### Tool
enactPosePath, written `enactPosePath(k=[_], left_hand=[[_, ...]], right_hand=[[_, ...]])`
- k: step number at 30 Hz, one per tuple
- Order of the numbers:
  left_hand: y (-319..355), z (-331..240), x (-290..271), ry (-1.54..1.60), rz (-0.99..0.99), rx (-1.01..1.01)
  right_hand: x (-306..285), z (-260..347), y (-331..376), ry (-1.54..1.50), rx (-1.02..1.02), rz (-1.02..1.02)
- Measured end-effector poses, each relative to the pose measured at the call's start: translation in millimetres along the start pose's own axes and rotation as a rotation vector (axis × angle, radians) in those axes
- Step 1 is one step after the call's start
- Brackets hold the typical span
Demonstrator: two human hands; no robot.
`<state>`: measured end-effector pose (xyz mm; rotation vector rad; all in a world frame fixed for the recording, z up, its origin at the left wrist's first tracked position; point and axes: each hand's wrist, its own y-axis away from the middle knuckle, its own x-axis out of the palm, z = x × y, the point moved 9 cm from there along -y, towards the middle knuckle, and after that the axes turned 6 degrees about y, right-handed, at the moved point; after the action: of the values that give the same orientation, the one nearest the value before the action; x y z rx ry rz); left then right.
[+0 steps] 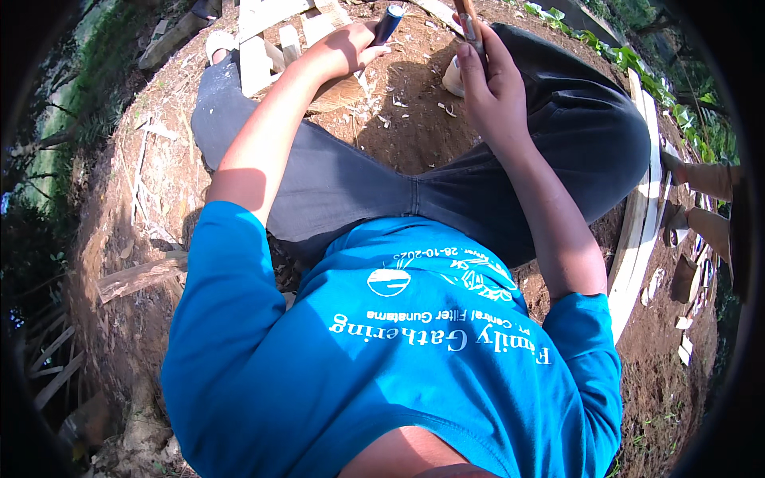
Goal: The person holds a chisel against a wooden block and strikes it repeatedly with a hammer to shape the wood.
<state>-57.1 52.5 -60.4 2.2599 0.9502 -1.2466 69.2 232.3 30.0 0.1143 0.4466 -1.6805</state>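
Note:
At the top of the view, my left hand (347, 52) is closed round a dark blue cylinder (388, 25) with a shiny end; its exact kind does not show. My right hand (496, 94), above my bent right leg, grips a slim brown wooden handle (468, 11) with a metallic band near the fingers. The handle's far end runs out of the picture. Close beside that hand, a pale rounded thing (453, 77) sits low by the ground, partly hidden. The two hands are apart, with bare soil between them.
Pale wooden planks (256, 65) lie beyond my left forearm, and wood chips (385, 121) are scattered on the brown soil. Long boards (635, 215) run along my right side. Another person's legs (708, 182) stand at the far right. A rough log (143, 277) lies to the left.

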Motion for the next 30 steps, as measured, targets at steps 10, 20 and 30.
enactPosePath(k=[10, 20, 30], left_hand=[[-14, -6, -29, -0.031, 0.026, -0.157], [-28, -31, -30, 0.062, 0.017, -0.038], [-13, -31, -30, 0.009, 0.042, -0.088]], right_hand=[[2, -2, -3, -0.281, 0.144, 0.034], [0, -33, 4, 0.132, 0.161, 0.074], [-11, 26, -4, -0.033, 0.068, -0.047]])
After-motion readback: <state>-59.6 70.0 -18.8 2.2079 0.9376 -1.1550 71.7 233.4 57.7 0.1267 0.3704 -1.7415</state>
